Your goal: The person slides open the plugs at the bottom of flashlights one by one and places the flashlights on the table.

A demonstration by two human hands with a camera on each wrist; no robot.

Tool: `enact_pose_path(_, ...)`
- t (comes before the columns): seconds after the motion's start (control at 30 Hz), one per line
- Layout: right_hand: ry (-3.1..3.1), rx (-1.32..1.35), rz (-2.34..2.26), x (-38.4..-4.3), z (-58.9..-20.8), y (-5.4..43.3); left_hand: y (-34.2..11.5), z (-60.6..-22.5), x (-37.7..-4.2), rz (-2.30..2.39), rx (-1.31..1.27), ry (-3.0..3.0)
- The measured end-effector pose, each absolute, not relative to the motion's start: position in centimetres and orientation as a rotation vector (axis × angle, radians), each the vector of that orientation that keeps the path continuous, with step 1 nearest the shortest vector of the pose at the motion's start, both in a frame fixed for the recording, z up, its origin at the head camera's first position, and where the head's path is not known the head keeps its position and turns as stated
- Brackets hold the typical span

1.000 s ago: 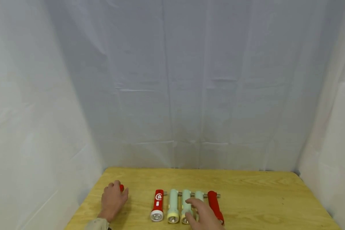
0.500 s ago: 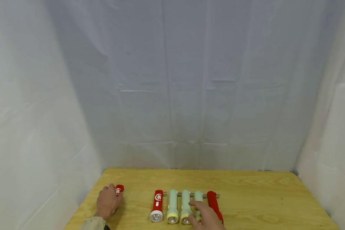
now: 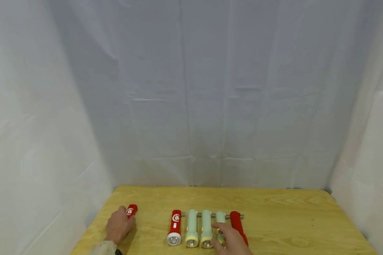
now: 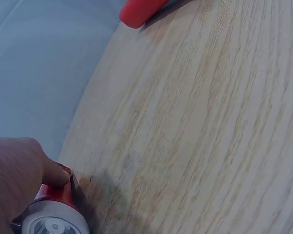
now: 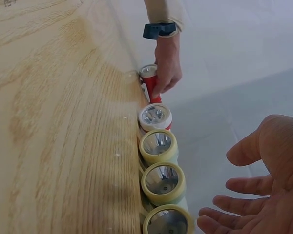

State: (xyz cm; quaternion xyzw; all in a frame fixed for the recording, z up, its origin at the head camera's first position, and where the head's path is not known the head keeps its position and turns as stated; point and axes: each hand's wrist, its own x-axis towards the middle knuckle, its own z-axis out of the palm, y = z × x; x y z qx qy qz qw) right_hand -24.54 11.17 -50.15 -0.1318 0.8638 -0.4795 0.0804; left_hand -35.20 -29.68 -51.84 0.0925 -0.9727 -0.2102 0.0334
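My left hand (image 3: 118,226) grips a red flashlight (image 3: 131,210) with a white printed logo, at the left side of the table. In the left wrist view, the thumb (image 4: 56,174) lies against its red body, and its white-rimmed lens (image 4: 51,222) faces the camera. My right hand (image 3: 232,241) hovers beside the row with fingers spread, holding nothing; the right wrist view shows its loosely extended fingers (image 5: 249,187). The row has a red flashlight with a white head (image 3: 174,228), three pale green ones with yellow rims, such as the middle pale green flashlight (image 3: 206,226), and a plain red flashlight (image 3: 238,225).
Short silver metal pieces (image 3: 183,214) show between the flashlights near their far ends. The wooden table (image 3: 290,216) meets hanging white sheets (image 3: 210,106) at the back and both sides. A dark wristband (image 5: 159,30) is on the left wrist.
My left hand has shifted slightly left and nearer, and more of its red flashlight and the logo has come into view. My right hand has drifted a little right.
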Motion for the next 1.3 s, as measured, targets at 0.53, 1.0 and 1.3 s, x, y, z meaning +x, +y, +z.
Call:
enact_pose_path(0.53, 2.593, -0.427, -1.459, -24.9, -49.3, 11.6, -27.8, -51.4, -34.1, -0.738, 0.264, -2.862)
enact_pose_path(1.0, 2.728, -0.559, -1.465, -25.0, -48.0, 11.8, -23.6, -49.0, -31.5, -0.874, 0.172, -2.736)
enact_pose_path(1.3, 2.781, -0.574, -1.468, -25.6, -46.5, 11.7, -20.5, -47.3, -30.0, -0.908, 0.171, -2.706)
